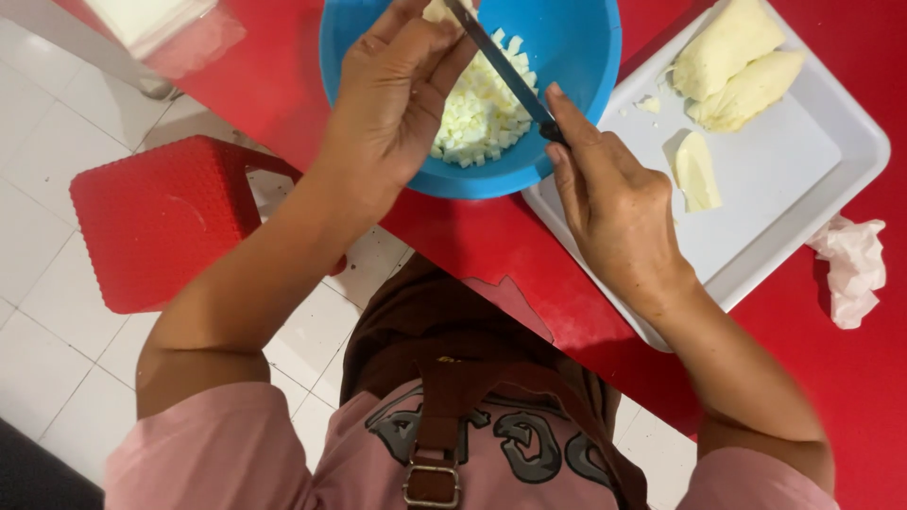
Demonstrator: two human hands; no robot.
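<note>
My left hand (397, 85) hovers over a blue bowl (567, 38) and pinches a pale piece of food at the top edge of the view. My right hand (614, 208) grips a dark knife (501, 66), whose blade slants up across the bowl to that piece. Several small pale cubes (477, 118) are heaped inside the bowl. To the right, a white tray (784, 161) carries two large peeled pale chunks (737, 61) and a smaller slice (697, 172).
The bowl and tray rest on a red table (850, 359). A crumpled white tissue (855, 269) lies at the right. A red plastic stool (156, 222) stands on the white tiled floor at the left.
</note>
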